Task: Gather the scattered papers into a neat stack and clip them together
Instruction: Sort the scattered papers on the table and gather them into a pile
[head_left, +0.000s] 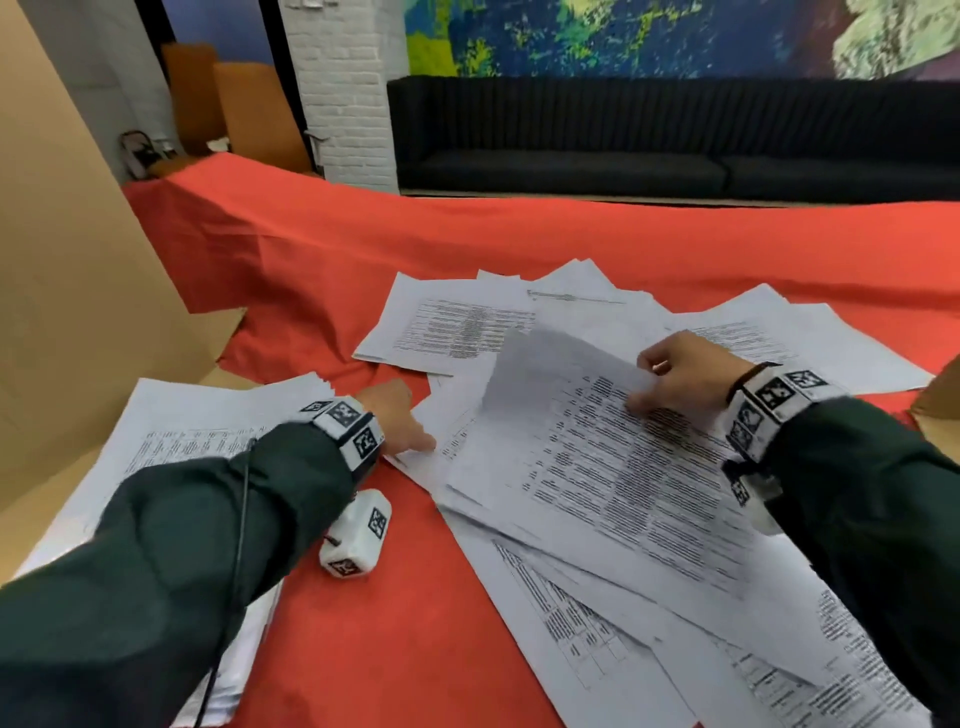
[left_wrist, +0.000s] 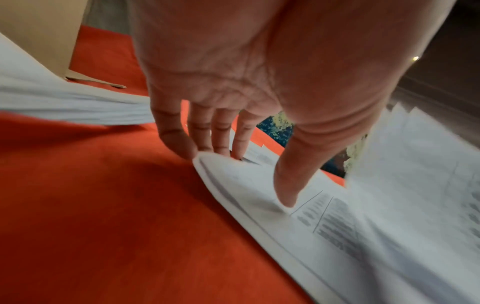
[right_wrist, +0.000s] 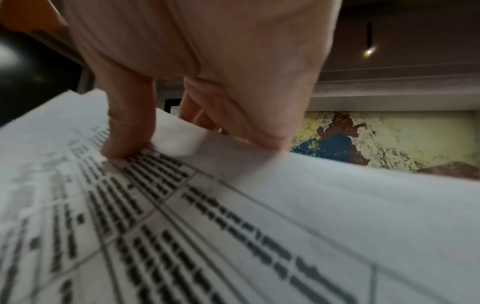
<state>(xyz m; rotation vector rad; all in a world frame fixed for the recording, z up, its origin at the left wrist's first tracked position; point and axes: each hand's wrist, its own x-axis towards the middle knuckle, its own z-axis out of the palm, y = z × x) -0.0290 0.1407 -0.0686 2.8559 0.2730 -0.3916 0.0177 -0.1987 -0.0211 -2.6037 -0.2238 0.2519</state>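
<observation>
Printed white papers (head_left: 457, 327) lie fanned over a red tablecloth (head_left: 395, 634). A thicker pile (head_left: 197, 415) sits at the left under my left forearm, also the pile (left_wrist: 64, 107) in the left wrist view. My left hand (head_left: 415, 431) reaches to the left corner of the middle sheets (left_wrist: 363, 236); its straight fingertips (left_wrist: 192, 150) touch that corner and the thumb rests on top. My right hand (head_left: 647, 384) pinches the far edge of the top printed sheet (head_left: 597, 441) and holds it raised. The right wrist view shows thumb and fingers of that hand (right_wrist: 161, 139) on the sheet (right_wrist: 233, 226). No clip is visible.
Tan cardboard panels (head_left: 78, 260) stand along the table's left side, and another piece (head_left: 935, 395) pokes in at the right edge. A black sofa (head_left: 675, 135) and a painted wall lie beyond the table. Bare red cloth shows near the front centre.
</observation>
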